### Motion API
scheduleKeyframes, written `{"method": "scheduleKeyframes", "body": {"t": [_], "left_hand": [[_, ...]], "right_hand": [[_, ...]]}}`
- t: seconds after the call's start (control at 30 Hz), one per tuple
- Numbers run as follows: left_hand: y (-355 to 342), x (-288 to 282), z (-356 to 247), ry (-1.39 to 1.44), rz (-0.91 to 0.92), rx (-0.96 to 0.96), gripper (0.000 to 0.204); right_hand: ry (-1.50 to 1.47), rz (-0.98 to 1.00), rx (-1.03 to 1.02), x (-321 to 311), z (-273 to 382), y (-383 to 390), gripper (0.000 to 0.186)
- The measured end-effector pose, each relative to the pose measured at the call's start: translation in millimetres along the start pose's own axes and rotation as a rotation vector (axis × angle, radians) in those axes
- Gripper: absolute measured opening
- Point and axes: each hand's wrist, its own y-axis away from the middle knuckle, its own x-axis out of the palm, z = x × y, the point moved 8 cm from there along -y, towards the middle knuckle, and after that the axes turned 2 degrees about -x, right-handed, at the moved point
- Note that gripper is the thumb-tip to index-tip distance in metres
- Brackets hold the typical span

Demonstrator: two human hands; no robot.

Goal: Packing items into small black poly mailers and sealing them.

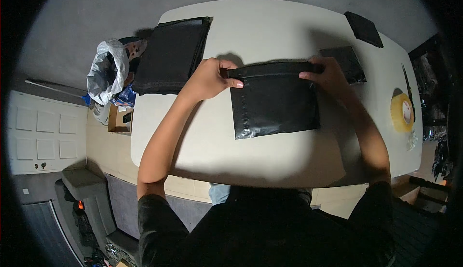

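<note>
A black plastic mailing bag [277, 103] hangs between my hands over the white table, its folded top edge away from me. My left hand [212, 79] pinches the upper left corner, thumb on the near face. At the upper right corner my right hand [330, 76] grips the same edge, thumb also in front. The bag looks flat, with a crimped seam down its left side. What is inside, if anything, is hidden.
On the white table [270, 31] lie a stack of large black sheets [171, 57], a black packet [345, 62], another black packet [364, 28], a tape roll [401, 113] and scissors [408, 84]. Left of the table stands an open silver-grey bag [107, 69].
</note>
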Motion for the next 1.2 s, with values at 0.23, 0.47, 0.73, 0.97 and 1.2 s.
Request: {"method": "scheduleKeyframes", "body": {"t": [0.23, 0.47, 0.73, 0.97, 1.2], "left_hand": [[-1, 5, 5, 0.088, -0.025, -0.014, 0.027], [-4, 6, 5, 0.064, 0.007, -0.097, 0.021], [-7, 5, 24, 0.382, -0.022, -0.139, 0.018], [-6, 9, 9, 0.153, -0.021, -0.104, 0.02], [-13, 5, 28, 0.317, -0.034, -0.134, 0.014]], "right_hand": [[-0.014, 0.08, -0.075, 11, -7, -4, 0.027], [-0.183, 0.05, -0.307, 16, -15, -3, 0.012], [-0.298, -0.015, -0.207, 7, -3, -4, 0.014], [-0.265, 0.006, -0.095, 8, 3, -2, 0.015], [-0.262, 0.005, -0.231, 6, -11, -7, 0.021]]}}
